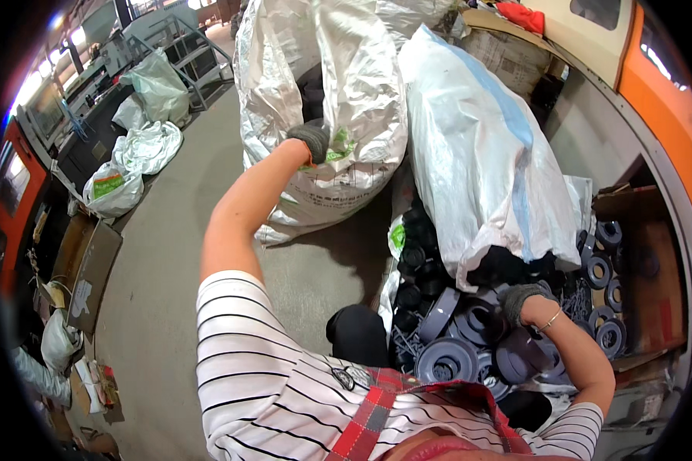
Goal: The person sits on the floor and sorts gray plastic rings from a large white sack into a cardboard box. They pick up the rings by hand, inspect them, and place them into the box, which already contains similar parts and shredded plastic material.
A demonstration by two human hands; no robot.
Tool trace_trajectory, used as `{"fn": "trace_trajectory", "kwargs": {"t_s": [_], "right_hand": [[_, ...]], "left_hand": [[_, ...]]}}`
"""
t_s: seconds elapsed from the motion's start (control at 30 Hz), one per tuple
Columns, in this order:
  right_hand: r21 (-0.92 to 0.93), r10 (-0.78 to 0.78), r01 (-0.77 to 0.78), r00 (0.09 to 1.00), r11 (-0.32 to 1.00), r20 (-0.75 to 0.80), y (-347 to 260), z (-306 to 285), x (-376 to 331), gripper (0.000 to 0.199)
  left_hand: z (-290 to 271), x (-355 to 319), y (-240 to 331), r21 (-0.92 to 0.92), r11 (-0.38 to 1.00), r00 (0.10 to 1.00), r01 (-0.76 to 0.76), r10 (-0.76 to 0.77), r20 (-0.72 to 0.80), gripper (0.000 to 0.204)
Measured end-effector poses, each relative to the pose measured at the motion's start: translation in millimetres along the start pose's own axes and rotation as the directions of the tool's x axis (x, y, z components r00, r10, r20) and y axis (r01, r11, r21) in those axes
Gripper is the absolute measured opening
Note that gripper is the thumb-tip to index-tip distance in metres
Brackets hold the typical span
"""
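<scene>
Left hand (pixel 311 139), gloved dark grey, closed on the rim of the big white woven sack (pixel 323 92) at upper centre of the frame; it pinches the sack's edge and holds the mouth open. Dark parts show inside the opening.

Right hand (pixel 521 301), same glove, thin bracelet at the wrist, lies lower right on the heap of grey plastic spools (pixel 469 338). Fingers curl down onto one spool; whether it is truly gripped or only touched, cannot tell.

Heap sits at lower centre-right, spools mixed with loose nails or screws. More spools lie in a cardboard box (pixel 653 284) at the right edge. A second white sack with a blue stripe (pixel 484 154) leans between the open sack and the heap.

Judgement: for a clean transfer, keep the sack rim taut and high so the mouth does not fold, and lift spools by the flange, clear of the sharp loose pieces.

Farther out: smaller white bags (pixel 142 146) at upper left on the concrete floor (pixel 177 253).
</scene>
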State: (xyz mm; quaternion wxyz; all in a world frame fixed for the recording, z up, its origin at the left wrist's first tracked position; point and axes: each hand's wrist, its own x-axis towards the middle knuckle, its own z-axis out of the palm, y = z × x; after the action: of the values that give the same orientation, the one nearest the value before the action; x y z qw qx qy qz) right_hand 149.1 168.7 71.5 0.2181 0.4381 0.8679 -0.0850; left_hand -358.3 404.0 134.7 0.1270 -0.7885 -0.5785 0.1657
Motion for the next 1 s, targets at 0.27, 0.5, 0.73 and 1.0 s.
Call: {"fn": "trace_trajectory", "kwargs": {"t_s": [0.27, 0.5, 0.73, 1.0], "right_hand": [[-0.211, -0.424, 0.374, 0.852, 0.903, -0.306, -138, -135, -35, 0.02], [-0.122, -0.396, 0.377, 0.851, 0.918, -0.346, -192, -216, 32, 0.021], [-0.03, 0.037, -0.055, 0.902, 0.998, -0.43, -132, -187, 154, 0.031], [0.207, 0.403, -0.347, 0.756, 0.915, -0.516, -83, -198, 190, 0.078]], "left_hand": [[-13, -136, 186, -0.329, 0.818, 0.859, -0.471, 0.511, 0.04, 0.042], [-83, -200, 211, -0.623, 0.511, 0.545, -0.592, 0.823, 0.157, 0.043], [-40, -52, 81, 0.13, 0.897, 0.818, -0.423, 0.316, 0.48, 0.032], [-53, -65, -6, 0.138, 0.98, 0.948, 0.147, -0.179, 0.264, 0.059]]}}
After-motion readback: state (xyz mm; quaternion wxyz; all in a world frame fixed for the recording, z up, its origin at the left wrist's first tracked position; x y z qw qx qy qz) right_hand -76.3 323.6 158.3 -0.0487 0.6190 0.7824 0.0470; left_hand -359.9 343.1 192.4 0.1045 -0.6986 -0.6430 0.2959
